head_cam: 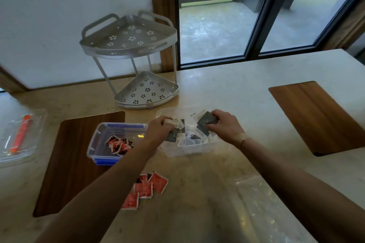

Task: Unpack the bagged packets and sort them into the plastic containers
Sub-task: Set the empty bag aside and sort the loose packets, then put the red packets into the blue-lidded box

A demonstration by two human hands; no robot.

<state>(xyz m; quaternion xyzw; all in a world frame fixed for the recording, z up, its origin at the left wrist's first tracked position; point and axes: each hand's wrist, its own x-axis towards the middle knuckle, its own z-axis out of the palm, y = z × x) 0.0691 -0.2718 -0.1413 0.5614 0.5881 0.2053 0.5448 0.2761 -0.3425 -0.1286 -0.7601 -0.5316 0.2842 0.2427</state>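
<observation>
Both hands work over a clear container [171, 151] on the pale countertop [227, 89]. The left hand [160, 130] pinches dark and white packets [175, 130] at its near-left side, and the right hand [225, 124] grips a dark packet [206, 120] above the heap — fingers curled round its edge. Just to the left stands a blue-latched container [98, 144] holding red packets [119, 145]. More loose red packets [147, 189] lie on the counter nearer the person. A two-tier metal corner rack [130, 43] stands behind.
</observation>
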